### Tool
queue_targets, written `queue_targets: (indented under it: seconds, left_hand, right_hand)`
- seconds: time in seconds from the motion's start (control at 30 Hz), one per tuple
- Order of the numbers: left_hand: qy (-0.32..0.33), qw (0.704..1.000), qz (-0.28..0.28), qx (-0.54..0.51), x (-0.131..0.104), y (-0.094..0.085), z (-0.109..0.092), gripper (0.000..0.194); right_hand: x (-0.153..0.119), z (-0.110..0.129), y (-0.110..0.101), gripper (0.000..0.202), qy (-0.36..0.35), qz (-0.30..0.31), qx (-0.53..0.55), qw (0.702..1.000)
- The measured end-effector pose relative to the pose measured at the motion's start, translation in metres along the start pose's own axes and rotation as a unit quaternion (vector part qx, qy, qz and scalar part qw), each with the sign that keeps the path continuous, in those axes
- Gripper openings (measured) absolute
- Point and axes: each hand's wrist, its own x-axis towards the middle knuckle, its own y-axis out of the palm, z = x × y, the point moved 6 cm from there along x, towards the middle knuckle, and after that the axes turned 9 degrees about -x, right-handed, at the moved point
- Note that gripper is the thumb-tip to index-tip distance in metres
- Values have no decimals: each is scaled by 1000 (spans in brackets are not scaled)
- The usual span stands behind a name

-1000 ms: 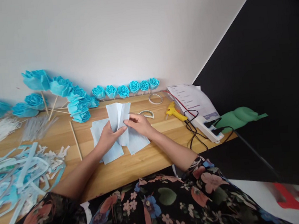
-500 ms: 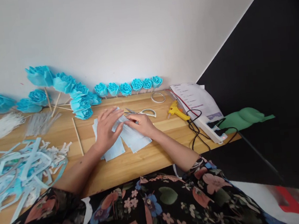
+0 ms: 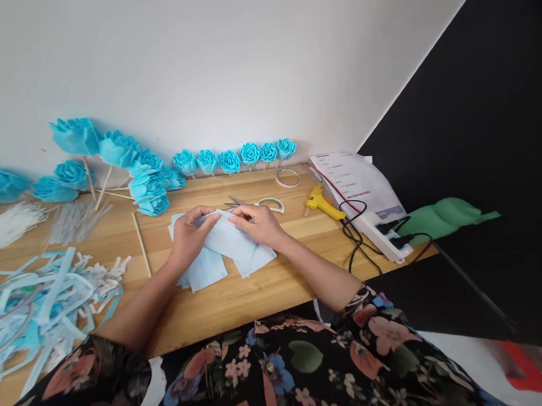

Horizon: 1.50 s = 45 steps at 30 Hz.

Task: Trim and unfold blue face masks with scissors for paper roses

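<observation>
Between my hands a light blue sheet (image 3: 230, 238) is held by its far edge, over other pale blue sheets (image 3: 206, 269) on the table. My left hand (image 3: 192, 235) pinches the sheet's left corner between thumb and fingers. On the right, my right hand (image 3: 260, 225) grips the same edge with thumb and fingers closed. Scissors (image 3: 271, 204) with white handles lie just beyond my right hand, partly hidden by it. A thin wooden stick (image 3: 141, 246) rests left of my left hand.
Blue flowers (image 3: 147, 183) stand and lean along the wall. Cut strips (image 3: 44, 304) are heaped at the left. A tape ring (image 3: 287, 176), a yellow glue gun (image 3: 323, 202), papers (image 3: 355, 178) and a power strip (image 3: 385, 237) with black cables lie at the right.
My left hand has gone from spread fingers over the sheets to pinching the sheet's edge. The held sheet now shows broadly between both hands.
</observation>
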Motion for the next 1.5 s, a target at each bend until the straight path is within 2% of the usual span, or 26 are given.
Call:
queue_targets:
  seconds: [0.13,0.27,0.6,0.73,0.83,1.07,1.23,1.37,1.43,1.5]
  left_hand:
    - [-6,999,47,-5,-2,8,1,27]
    - [-6,998,65,-12,-4,11,-2,27]
    - [12,998,42,-51,-6,10,1,23]
    - [-22,993,55,-100,-4,10,8,21]
    - [-66,976,53,-202,-1,8,17,16]
    - [-103,932,-26,-346,8,-1,26,18]
    - [-114,952,1,-285,3,6,30,22]
    - [-85,955,9,-283,3,6,15,21]
    - [-55,955,-13,-292,9,-6,-2,21]
    - [-17,956,-46,-290,18,-28,-25,21]
  right_hand:
    - [-1,6,0,20,-39,1,-14,999]
    - [-2,8,1,20,-51,2,-13,999]
    - [-2,7,1,19,-68,-22,2,997]
    - [-2,3,5,19,-69,-26,2,997]
    - [-2,1,5,20,-65,-28,10,997]
    - [0,-3,4,17,-37,-31,9,999]
    - [-1,-1,4,18,-34,-27,7,999]
    - [-2,3,2,21,-39,-13,12,999]
    - [-1,1,-1,23,-32,-20,25,999]
    - [0,-2,-6,26,-19,-36,42,998]
